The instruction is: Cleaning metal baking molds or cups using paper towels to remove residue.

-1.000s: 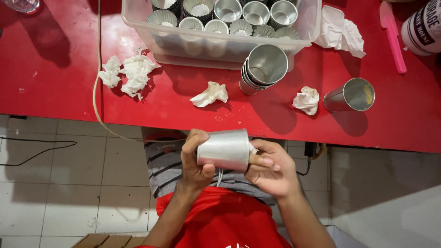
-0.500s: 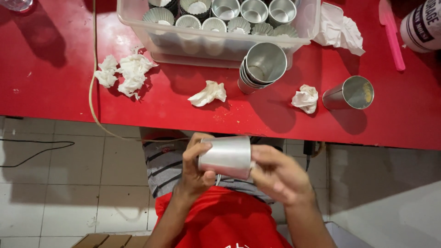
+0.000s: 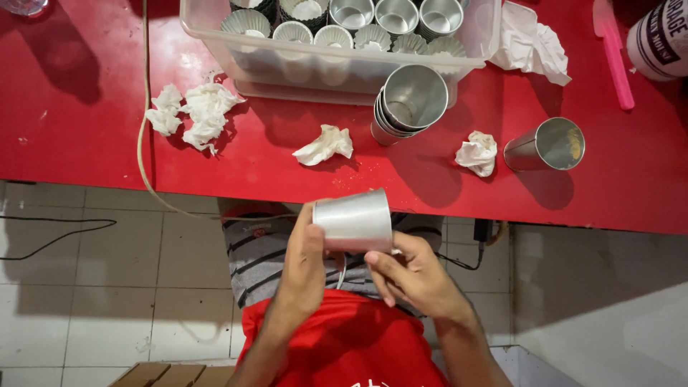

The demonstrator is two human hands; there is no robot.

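Lowered right hand (image 3: pixel 416 276) — cup (image 3: pixel 355 221) near table (image 3: pixel 86 129).

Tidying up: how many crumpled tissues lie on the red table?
4: a cluster at left, one mid-table, one beside the lying cup, one by the tub's right end. More may be hidden.

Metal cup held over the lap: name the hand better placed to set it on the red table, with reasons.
Left. The left hand wraps the metal cup; the right hand only touches its lower edge with fingertips. The red table lies just ahead.

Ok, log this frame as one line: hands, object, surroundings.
left hand: grips metal cup | right hand: fingertips at cup's rim | red table: stacked cups, crumpled tissues
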